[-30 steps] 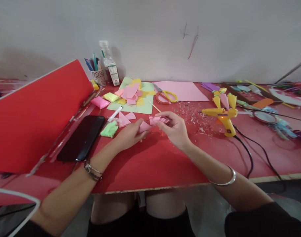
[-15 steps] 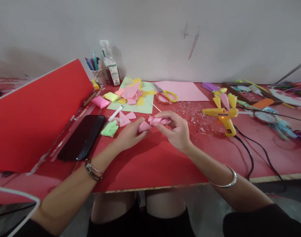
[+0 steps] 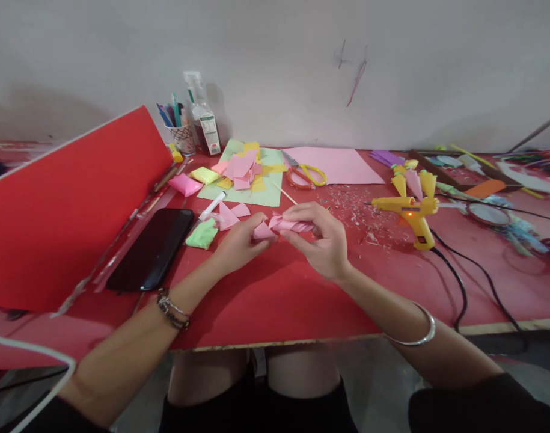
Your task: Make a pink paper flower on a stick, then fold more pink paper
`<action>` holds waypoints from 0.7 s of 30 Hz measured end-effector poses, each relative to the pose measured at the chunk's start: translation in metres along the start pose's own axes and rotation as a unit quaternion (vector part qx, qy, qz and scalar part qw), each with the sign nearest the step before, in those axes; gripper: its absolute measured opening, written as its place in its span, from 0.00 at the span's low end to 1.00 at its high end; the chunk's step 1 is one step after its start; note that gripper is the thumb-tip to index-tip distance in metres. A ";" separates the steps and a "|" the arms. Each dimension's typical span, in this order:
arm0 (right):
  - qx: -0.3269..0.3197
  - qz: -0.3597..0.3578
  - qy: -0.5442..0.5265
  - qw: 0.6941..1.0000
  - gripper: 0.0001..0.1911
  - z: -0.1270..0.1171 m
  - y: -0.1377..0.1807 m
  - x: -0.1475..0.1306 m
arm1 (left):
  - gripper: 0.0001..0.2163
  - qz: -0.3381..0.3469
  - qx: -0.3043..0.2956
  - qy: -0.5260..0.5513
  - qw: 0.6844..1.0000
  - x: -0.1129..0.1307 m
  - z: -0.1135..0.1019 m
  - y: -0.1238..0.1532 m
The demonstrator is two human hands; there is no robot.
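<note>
My left hand [image 3: 241, 243] is closed on a small pink paper piece [image 3: 262, 230]. Close beside it, my right hand [image 3: 322, 237] grips a pink paper roll of overlapping folds [image 3: 289, 224] between thumb and fingers. The two pink pieces nearly meet over the red table; whether they touch I cannot tell. Triangular pink paper cutouts [image 3: 228, 215] lie just behind my left hand, next to a white marker [image 3: 212, 205] and a light green lump in wrapping [image 3: 202, 234]. A thin stick [image 3: 284, 193] lies behind my hands.
Scissors [image 3: 305, 175] rest near a pink sheet [image 3: 347, 166]. A yellow glue gun [image 3: 410, 211], its light glowing, stands at right with its cable trailing to the table's front edge. A black phone [image 3: 151, 249] and a red board [image 3: 76, 207] are at left. Behind stands a bottle [image 3: 207, 126].
The view has shifted slightly. My right hand and the pink roll have moved a little; both hands keep their hold.
</note>
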State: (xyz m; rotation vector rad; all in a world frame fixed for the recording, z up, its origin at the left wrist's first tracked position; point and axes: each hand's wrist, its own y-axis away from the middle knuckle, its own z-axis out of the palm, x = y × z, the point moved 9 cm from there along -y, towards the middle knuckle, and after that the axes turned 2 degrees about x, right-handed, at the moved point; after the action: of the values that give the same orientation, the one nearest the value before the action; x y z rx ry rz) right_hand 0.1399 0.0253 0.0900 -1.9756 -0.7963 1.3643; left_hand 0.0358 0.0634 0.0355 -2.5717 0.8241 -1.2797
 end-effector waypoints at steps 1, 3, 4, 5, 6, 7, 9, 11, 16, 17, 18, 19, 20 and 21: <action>-0.002 -0.010 0.006 1.000 0.06 0.000 0.000 -0.002 | 0.04 0.004 -0.001 0.004 1.000 0.001 0.000 0.000; -0.010 -0.023 0.014 1.000 0.06 0.001 0.000 -0.005 | 0.04 0.008 -0.007 0.013 1.000 0.002 0.002 0.000; -0.014 -0.027 0.015 0.999 0.06 0.002 0.000 -0.006 | 0.04 0.008 -0.007 0.019 1.000 0.002 0.002 0.000; -0.018 -0.029 0.016 0.999 0.06 0.003 0.000 -0.007 | 0.04 0.007 -0.007 0.025 1.000 0.002 0.002 -0.001; -0.021 -0.032 0.015 0.999 0.06 0.003 0.000 -0.007 | 0.04 0.006 -0.005 0.032 0.999 0.003 0.001 -0.001; -0.024 -0.033 0.014 0.999 0.06 0.004 0.000 -0.008 | 0.03 0.006 -0.002 0.038 0.999 0.003 0.001 -0.001; -0.026 -0.036 0.011 0.999 0.06 0.004 0.000 -0.008 | 0.03 0.006 0.002 0.045 0.999 0.004 -0.001 -0.001; -0.027 -0.038 0.010 0.999 0.06 0.005 0.000 -0.009 | 0.03 0.008 0.006 0.044 0.999 0.005 -0.002 0.000; -0.044 -0.033 0.004 0.998 0.05 0.007 0.000 -0.008 | 0.02 0.022 0.027 0.023 0.999 0.008 -0.006 0.000; -0.045 -0.033 0.002 0.998 0.05 0.007 0.000 -0.007 | 0.03 0.026 0.034 0.016 0.999 0.009 -0.008 0.000; -0.044 -0.032 0.001 0.999 0.05 0.007 0.000 -0.007 | 0.03 0.031 0.042 0.007 0.999 0.010 -0.009 0.001; -0.042 -0.031 0.000 0.999 0.04 0.007 0.000 -0.007 | 0.04 0.038 0.052 -0.003 0.998 0.011 -0.011 0.001; -0.041 -0.028 -0.001 0.999 0.05 0.007 0.000 -0.006 | 0.04 0.047 0.064 -0.015 0.997 0.012 -0.013 0.002; -0.041 -0.024 -0.002 0.999 0.05 0.007 0.000 -0.005 | 0.04 0.059 0.076 -0.028 0.995 0.014 -0.015 0.003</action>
State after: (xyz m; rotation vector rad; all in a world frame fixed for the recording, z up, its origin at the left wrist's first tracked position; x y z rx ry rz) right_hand 0.1316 0.0221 0.0906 -2.0035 -0.9096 1.3279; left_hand 0.0295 0.0548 0.0538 -2.3929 0.8202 -1.1817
